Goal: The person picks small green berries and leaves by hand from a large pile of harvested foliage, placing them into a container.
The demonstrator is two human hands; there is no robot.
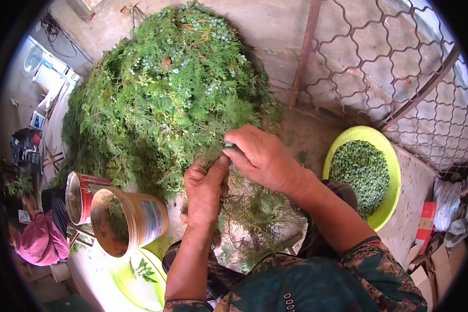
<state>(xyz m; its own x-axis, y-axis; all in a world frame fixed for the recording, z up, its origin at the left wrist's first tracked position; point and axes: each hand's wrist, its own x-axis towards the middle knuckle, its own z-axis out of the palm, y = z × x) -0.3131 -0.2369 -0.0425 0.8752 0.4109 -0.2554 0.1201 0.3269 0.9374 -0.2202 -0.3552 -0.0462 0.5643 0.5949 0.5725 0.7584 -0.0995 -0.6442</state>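
Note:
A large heap of green cypress-like branches (166,88) with pale blue-green berries fills the middle of the view. My left hand (205,190) grips a sprig at the heap's near edge, thumb raised. My right hand (262,156) is just above it, its fingers pinched on a small green berry (229,147) at the tip of that sprig. Both hands touch each other at the thumb. More loose twigs (255,208) lie beneath my wrists.
A yellow-green bowl (392,171) full of picked green berries sits at right. A tan bucket (140,218) and a red tin (80,195) lie on their sides at left, above a yellow-green basin (125,278). A metal grille (400,67) stands behind. A person in pink (41,236) is at far left.

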